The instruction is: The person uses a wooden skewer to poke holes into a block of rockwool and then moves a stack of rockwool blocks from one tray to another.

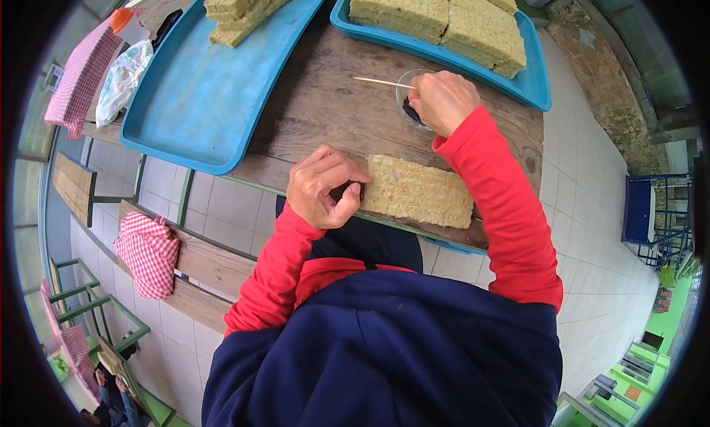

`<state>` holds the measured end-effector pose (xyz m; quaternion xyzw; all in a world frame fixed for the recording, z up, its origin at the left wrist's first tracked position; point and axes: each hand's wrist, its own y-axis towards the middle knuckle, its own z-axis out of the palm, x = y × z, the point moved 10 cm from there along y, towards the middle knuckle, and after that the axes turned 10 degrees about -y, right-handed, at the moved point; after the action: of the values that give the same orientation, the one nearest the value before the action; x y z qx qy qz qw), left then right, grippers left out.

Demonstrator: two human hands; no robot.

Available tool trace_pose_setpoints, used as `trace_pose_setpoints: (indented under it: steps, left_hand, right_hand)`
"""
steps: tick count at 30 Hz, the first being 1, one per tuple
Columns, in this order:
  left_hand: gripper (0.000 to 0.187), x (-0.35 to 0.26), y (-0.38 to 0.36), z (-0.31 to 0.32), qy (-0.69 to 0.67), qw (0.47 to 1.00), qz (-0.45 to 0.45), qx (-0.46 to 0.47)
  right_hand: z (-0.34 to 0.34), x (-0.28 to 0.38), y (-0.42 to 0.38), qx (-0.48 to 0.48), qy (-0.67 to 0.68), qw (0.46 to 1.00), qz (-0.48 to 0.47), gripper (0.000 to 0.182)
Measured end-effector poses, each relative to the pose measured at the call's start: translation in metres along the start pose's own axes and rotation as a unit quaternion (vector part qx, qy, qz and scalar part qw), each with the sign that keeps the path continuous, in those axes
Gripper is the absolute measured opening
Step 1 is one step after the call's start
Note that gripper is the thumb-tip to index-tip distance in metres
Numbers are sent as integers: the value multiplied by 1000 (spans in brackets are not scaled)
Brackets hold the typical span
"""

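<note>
My right hand (445,102) pinches a thin wooden stick (376,81) over a small clear bowl (404,78). Dark, fine contents (411,110) show in the bowl, partly hidden by my fingers. Below it, a yellowish fibrous slab (418,192) resembling rockwool lies flat near the table's front edge. My left hand (324,187) is beside the slab's left end, loosely curled, with a gap between thumb and index finger. The index fingertip appears to touch the slab's edge, and nothing is visible in that hand.
Stacked fibrous blocks (484,24) fill a blue tray (543,87) at the back right. Another blue tray (200,87), at left, carries a few slabs (244,9). All stand on a wooden table (318,79). Checked cloth (146,253) lies on a bench (211,268); a plastic bag (124,79) sits farther left.
</note>
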<state>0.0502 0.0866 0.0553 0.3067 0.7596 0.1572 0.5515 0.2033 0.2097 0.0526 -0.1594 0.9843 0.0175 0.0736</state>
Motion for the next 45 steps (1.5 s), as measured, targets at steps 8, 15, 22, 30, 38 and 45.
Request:
trace_pose_setpoints:
  steps: [8,15,22,30,38,45]
  left_hand:
    - [16,2,-2,0,8,1000,1,-6]
    - [15,0,-2,0,14,1000,-5,-9]
    - [14,3,-1,1,28,999,-13,-11]
    - [17,-6,-4,5,29,999,25,-8]
    - [17,-4,-6,6,22,1000,10,-10]
    - [16,-6,-5,7,31,999,9,-19]
  right_hand:
    - [-3,-6,-6,-2,27,1000,2,10]
    - [-14,-2,-10,-16,-11,1000,-1,12]
    - [-80,24,-78,-175,139,974,-19,5]
    - [-43,50,-118,-120,271,955,17,8]
    - [-36,57,-115,-134,266,955,-6,5]
    - [-34,55,-114,-124,269,955,-4,6]
